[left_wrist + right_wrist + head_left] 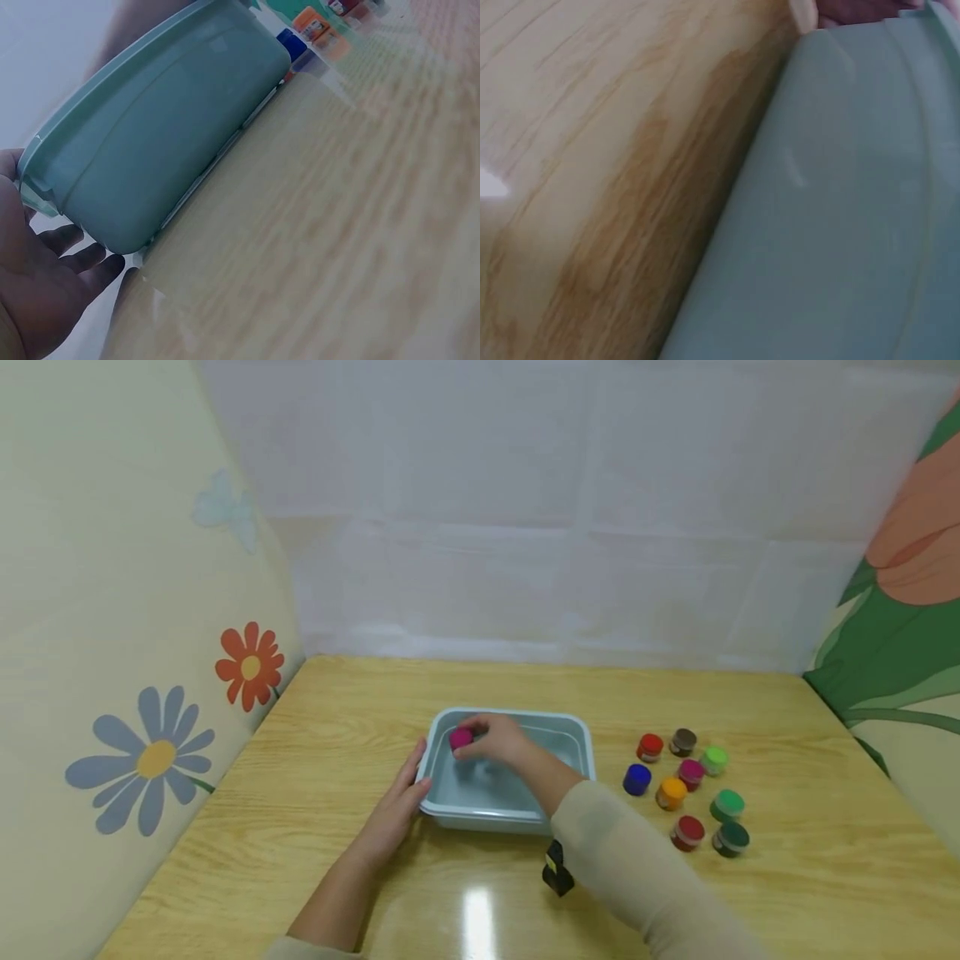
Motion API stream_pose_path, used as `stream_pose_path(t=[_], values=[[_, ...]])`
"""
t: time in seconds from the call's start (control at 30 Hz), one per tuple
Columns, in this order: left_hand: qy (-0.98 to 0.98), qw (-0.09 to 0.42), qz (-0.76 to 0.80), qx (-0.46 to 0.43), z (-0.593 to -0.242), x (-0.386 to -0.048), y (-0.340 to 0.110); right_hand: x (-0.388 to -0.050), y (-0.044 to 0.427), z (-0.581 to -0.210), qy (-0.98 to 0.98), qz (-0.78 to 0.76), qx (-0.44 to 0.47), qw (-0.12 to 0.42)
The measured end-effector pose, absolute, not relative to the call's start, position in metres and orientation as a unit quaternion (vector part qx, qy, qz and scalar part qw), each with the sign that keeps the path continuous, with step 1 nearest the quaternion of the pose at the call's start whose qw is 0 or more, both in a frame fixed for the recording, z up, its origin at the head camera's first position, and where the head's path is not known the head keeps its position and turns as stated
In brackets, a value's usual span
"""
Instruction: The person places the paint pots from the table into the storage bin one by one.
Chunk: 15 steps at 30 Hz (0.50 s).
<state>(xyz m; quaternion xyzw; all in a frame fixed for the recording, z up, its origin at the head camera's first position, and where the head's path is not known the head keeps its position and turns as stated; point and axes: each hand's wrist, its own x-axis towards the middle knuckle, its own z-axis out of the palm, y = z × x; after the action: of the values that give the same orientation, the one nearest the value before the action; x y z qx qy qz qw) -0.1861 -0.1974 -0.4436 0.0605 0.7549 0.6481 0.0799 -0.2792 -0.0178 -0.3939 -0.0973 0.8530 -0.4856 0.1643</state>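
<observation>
A pale blue-green plastic tub (487, 814) stands on the wooden table. Over its left part, inside the rim, my right hand (497, 740) pinches a small magenta paint jar (461, 739) between thumb and fingers. Whether that jar touches the tub's floor I cannot tell. My left hand (397, 810) rests against the tub's left side, its fingers fairly straight along the outer wall. In the left wrist view the fingers of the left hand (45, 281) lie by the tub's corner (150, 150). The right wrist view shows mostly the tub's outer wall (817, 210); the right hand is hidden there.
Right of the tub stand several small paint jars, among them a blue jar (637, 779), an orange jar (671, 793), a red jar (650, 747) and a dark green jar (731, 839). A white sheet (480, 585) hangs behind the table (360, 693).
</observation>
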Motion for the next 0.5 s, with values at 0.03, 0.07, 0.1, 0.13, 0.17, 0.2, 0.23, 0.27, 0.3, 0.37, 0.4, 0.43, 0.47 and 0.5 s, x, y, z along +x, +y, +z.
stream_pose_path(t=[0.03, 0.07, 0.1, 0.13, 0.17, 0.2, 0.23, 0.27, 0.3, 0.37, 0.4, 0.43, 0.47, 0.5], values=[[0.754, 0.079, 0.649, 0.062, -0.4435, -0.1859, -0.197, -0.2791, -0.0184, -0.3953, 0.855, -0.483, -0.097, 0.163], [0.755, 0.077, 0.648, 0.062, -0.4434, -0.1858, -0.1966, -0.2788, -0.0188, -0.3963, 0.857, -0.479, -0.095, 0.161], [0.756, 0.076, 0.647, 0.061, -0.4434, -0.1857, -0.1964, -0.2786, -0.0192, -0.397, 0.86, -0.475, -0.094, 0.161], [0.757, 0.075, 0.646, 0.06, -0.4436, -0.1856, -0.1963, -0.2785, -0.0193, -0.3976, 0.863, -0.47, -0.093, 0.16], [0.758, 0.074, 0.645, 0.062, -0.4435, -0.1856, -0.1962, -0.2781, -0.0193, -0.3981, 0.866, -0.466, -0.091, 0.16], [0.76, 0.073, 0.644, 0.06, -0.4436, -0.1855, -0.1961, -0.2779, -0.0193, -0.3987, 0.869, -0.46, -0.089, 0.16], [0.761, 0.073, 0.642, 0.059, -0.4434, -0.1856, -0.1961, -0.2777, -0.0191, -0.3991, 0.872, -0.455, -0.09, 0.159], [0.762, 0.071, 0.641, 0.059, -0.4431, -0.1856, -0.196, -0.2775, -0.019, -0.3994, 0.874, -0.451, -0.089, 0.159], [0.763, 0.071, 0.64, 0.06, -0.4428, -0.1855, -0.1959, -0.2774, -0.0188, -0.3998, 0.876, -0.446, -0.09, 0.159], [0.765, 0.068, 0.638, 0.061, -0.4425, -0.1854, -0.1958, -0.2773, -0.0187, -0.4011, 0.88, -0.438, -0.089, 0.16], [0.765, 0.068, 0.638, 0.061, -0.4424, -0.1853, -0.1958, -0.2772, -0.0186, -0.4018, 0.882, -0.434, -0.089, 0.162], [0.764, 0.068, 0.639, 0.063, -0.4425, -0.1852, -0.1958, -0.2773, -0.0187, -0.4025, 0.883, -0.431, -0.088, 0.165], [0.763, 0.068, 0.639, 0.065, -0.4423, -0.1851, -0.1957, -0.2774, -0.0189, -0.4033, 0.883, -0.429, -0.085, 0.169], [0.764, 0.068, 0.639, 0.065, -0.4427, -0.185, -0.1959, -0.2775, -0.0192, -0.4038, 0.883, -0.428, -0.082, 0.173]])
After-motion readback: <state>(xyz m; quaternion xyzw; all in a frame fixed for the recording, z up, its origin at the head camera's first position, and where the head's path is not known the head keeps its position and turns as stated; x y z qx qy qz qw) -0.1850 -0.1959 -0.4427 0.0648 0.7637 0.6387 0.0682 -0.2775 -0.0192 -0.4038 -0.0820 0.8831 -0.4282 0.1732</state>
